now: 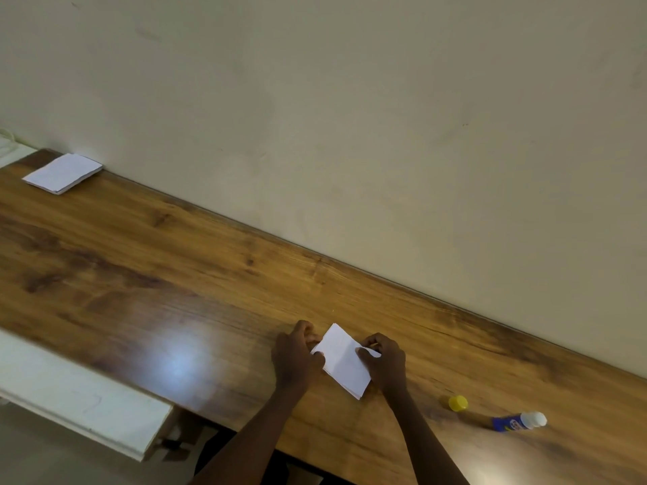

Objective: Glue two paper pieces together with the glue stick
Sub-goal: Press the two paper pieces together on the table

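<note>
While both hands, left hand, right hand, pinch flat white paper, glossy wooden table

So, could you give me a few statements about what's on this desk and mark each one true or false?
1. Both hands, left hand and right hand, hold the white paper. True.
2. The glue stick stands upright. False: it lies on its side on the wooden table.
3. The yellow cap is off the glue stick. True.
4. The paper stack lies beside the glue stick. False: it is at the far left, near the wall.
</note>
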`<action>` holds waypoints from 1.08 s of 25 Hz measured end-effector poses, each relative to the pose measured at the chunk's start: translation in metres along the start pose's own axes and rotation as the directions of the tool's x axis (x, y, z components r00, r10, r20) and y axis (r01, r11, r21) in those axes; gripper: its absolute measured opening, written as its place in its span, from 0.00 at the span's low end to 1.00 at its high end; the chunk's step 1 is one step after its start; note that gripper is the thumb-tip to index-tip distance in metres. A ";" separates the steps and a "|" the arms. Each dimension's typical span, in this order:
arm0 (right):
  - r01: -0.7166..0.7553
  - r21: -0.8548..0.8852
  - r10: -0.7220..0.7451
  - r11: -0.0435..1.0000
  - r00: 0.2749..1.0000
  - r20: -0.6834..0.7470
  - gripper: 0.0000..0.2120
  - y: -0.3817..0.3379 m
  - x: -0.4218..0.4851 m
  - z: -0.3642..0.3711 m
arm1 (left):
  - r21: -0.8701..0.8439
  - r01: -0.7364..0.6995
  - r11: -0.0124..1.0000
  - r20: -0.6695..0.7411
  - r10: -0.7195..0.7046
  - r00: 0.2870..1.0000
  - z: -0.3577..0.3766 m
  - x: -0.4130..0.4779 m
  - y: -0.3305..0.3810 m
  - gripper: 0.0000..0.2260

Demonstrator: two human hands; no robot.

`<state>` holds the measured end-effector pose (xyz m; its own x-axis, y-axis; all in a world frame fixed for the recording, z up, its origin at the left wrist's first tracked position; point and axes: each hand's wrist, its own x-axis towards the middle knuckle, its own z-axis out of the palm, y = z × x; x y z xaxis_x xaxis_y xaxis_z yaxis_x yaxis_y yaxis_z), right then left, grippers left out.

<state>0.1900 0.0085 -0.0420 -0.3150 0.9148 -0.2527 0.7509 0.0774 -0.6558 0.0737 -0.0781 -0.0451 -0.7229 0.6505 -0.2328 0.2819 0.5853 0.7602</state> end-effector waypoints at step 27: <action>0.034 -0.335 -0.116 0.942 0.966 -0.230 0.13 0.027 -0.051 0.014 | 0.290 -0.015 0.957 0.193 -0.043 0.980 0.002 0.013 0.019 0.15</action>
<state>0.2184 -0.0414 -0.0568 -0.2581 0.9661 -0.0039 0.8908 0.2364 -0.3880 0.0710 -0.0576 -0.0355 -0.5991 0.7058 -0.3779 0.4633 0.6906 0.5554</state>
